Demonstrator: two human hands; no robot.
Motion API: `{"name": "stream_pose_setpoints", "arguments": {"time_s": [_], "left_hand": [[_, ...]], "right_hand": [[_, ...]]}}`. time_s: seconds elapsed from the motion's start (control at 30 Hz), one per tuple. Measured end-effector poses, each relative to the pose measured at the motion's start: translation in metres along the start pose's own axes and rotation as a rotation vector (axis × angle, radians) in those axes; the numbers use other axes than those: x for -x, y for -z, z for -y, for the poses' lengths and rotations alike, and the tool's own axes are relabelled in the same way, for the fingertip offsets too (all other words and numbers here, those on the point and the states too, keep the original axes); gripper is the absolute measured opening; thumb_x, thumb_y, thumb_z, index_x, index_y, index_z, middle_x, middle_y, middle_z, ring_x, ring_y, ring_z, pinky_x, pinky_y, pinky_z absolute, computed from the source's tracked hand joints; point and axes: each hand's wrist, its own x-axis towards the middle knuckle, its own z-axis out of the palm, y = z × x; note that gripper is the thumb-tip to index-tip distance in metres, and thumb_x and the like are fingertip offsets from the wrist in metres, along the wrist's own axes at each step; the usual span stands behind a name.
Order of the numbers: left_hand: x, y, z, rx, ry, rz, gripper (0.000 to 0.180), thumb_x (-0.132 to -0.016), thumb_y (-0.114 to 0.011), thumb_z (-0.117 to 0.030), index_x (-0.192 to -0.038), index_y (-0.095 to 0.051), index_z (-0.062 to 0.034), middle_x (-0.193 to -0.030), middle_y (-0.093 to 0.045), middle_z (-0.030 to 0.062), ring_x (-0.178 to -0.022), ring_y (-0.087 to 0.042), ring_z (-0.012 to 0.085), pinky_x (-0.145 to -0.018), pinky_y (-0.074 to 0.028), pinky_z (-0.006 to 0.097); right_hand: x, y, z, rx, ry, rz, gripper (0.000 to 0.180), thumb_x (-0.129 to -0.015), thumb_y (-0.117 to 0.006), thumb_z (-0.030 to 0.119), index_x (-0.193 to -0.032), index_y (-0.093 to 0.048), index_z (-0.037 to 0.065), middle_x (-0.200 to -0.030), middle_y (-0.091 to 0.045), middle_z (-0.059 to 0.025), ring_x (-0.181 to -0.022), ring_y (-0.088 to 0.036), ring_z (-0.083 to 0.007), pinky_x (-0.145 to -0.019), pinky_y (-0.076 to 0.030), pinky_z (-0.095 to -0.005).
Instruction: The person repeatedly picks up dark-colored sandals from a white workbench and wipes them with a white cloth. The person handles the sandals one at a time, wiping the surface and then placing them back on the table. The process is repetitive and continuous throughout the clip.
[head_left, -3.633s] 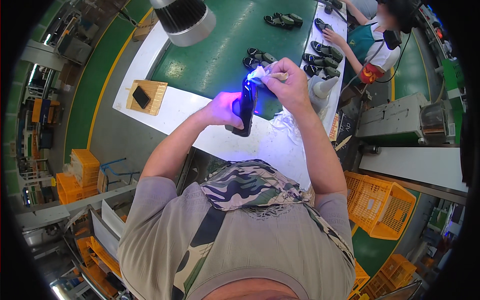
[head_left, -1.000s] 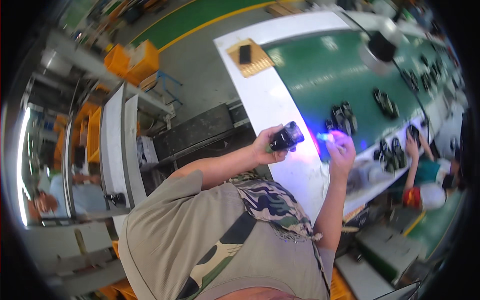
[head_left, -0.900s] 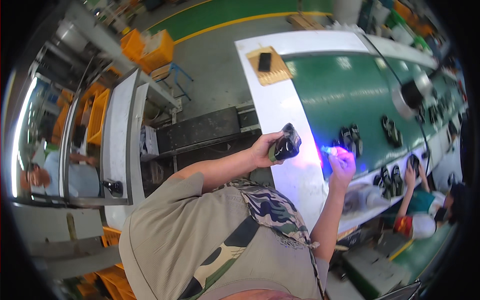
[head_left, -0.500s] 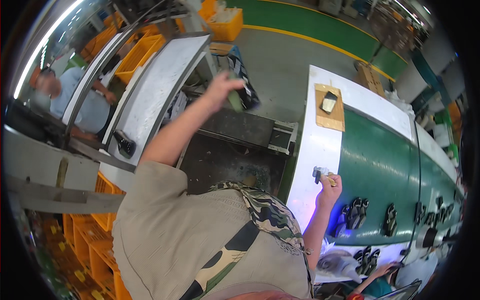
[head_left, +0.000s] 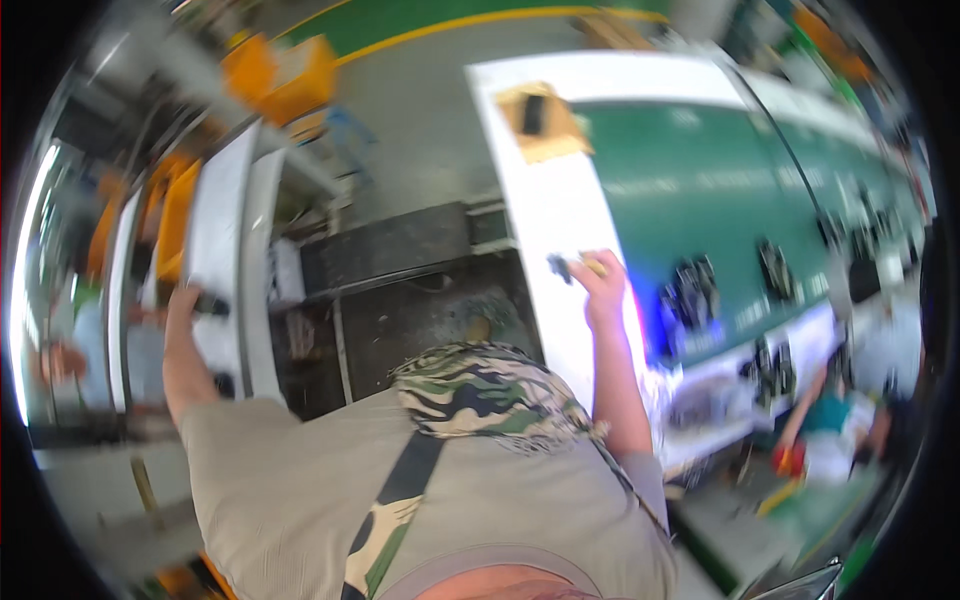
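Note:
At the far left, my left arm reaches over a white shelf. My left hand (head_left: 183,300) is closed at one end of a dark shoe (head_left: 211,303), both blurred. A second dark object (head_left: 224,384), partly hidden by my arm, lies nearer on this shelf. My right hand (head_left: 602,278) is closed around the light handle of a small brush (head_left: 572,268), whose dark head points left above the white table edge. Its bristles are too blurred to make out.
The white table border (head_left: 545,200) runs beside a green belt (head_left: 680,180) carrying several dark shoes (head_left: 690,290). A cardboard sheet (head_left: 545,125) with a dark piece on it lies at the far end. Yellow crates (head_left: 300,80) stand far left. Another person (head_left: 835,415) is at right.
My left hand has swung left and down with the dark shoe, from over the gap to the white shelf. The view has turned; my right hand still holds the brush over the table edge.

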Motion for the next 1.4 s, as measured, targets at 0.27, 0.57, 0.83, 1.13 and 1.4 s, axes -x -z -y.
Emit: {"name": "stream_pose_setpoints", "arguments": {"time_s": [0.27,0.57,0.83,1.13,1.4], "left_hand": [[0.016,0.087,-0.327,0.539,-0.190,-0.331,0.049,-0.077,-0.067,-0.030,-0.108,-0.065,0.0072,-0.105,-0.067,0.0213,-0.095,-0.064,0.0332,-0.084,-0.049,0.042],[0.305,-0.027,-0.860,0.788,-0.704,1.226,0.053,-0.090,-0.057,-0.051,-0.101,-0.059,0.0010,-0.089,-0.067,0.0139,-0.072,-0.066,0.0222,-0.063,-0.055,0.032],[0.494,-0.217,-1.065,0.881,-0.507,1.745,0.059,-0.083,-0.070,-0.043,-0.128,-0.050,-0.0103,-0.116,-0.060,0.0121,-0.098,-0.064,0.0341,-0.091,-0.042,0.060],[0.546,-0.132,-1.148,0.882,-0.407,1.227,0.045,-0.076,-0.067,-0.014,-0.118,-0.051,-0.0109,-0.118,-0.058,0.0118,-0.109,-0.058,0.0331,-0.096,-0.038,0.059],[0.459,-0.050,-1.136,0.843,-1.178,2.114,0.051,-0.083,-0.066,-0.018,-0.126,-0.049,0.0034,-0.127,-0.057,0.0173,-0.115,-0.057,0.0334,-0.104,-0.041,0.050]], "right_hand": [[0.079,0.089,0.024,-0.095,0.107,-0.292,0.018,-0.078,-0.074,0.005,-0.084,-0.058,0.004,-0.079,-0.060,-0.0031,-0.070,-0.057,-0.0111,-0.062,-0.047,-0.0279],[0.180,0.155,0.037,-0.079,0.164,-0.721,0.017,-0.080,-0.073,0.005,-0.084,-0.057,0.005,-0.078,-0.056,0.0012,-0.072,-0.053,-0.0075,-0.064,-0.044,-0.0242],[0.263,0.152,0.049,0.019,0.200,-1.247,0.019,-0.078,-0.074,0.004,-0.085,-0.056,0.006,-0.078,-0.057,0.0007,-0.070,-0.053,-0.0073,-0.065,-0.044,-0.0234],[0.291,0.116,0.006,-0.073,0.218,-1.612,0.021,-0.076,-0.074,0.002,-0.081,-0.054,0.007,-0.076,-0.058,-0.0001,-0.067,-0.055,-0.0082,-0.063,-0.044,-0.0233],[0.272,0.137,0.022,-0.073,0.223,-1.588,0.019,-0.078,-0.073,0.006,-0.084,-0.055,0.006,-0.076,-0.058,-0.0010,-0.064,-0.054,-0.0096,-0.061,-0.046,-0.0252]]}}
